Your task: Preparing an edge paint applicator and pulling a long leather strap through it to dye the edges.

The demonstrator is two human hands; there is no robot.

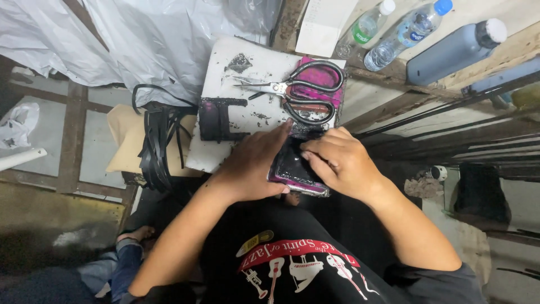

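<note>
A black, glossy flat piece (291, 166) with a magenta rim lies at the near right corner of the white board (236, 112). It is pressed flat by the left hand (253, 166), fingers extended, and pinched at its right edge by the curled fingers of the right hand (337, 163). Judged thin, pliable, possibly tacky; best held by the edges. Black-handled scissors (298, 90) lie just beyond; a black strap loop (216, 118) and loose black strips (157, 141) lie to the left, bottles (405, 31) well apart.

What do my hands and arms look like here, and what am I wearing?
Both hands, left and right, are bare: no gloves, rings or watch visible. Forearms are uncovered. A dark short sleeve shows on the right arm, part of a black T-shirt with a red-and-white print.
</note>
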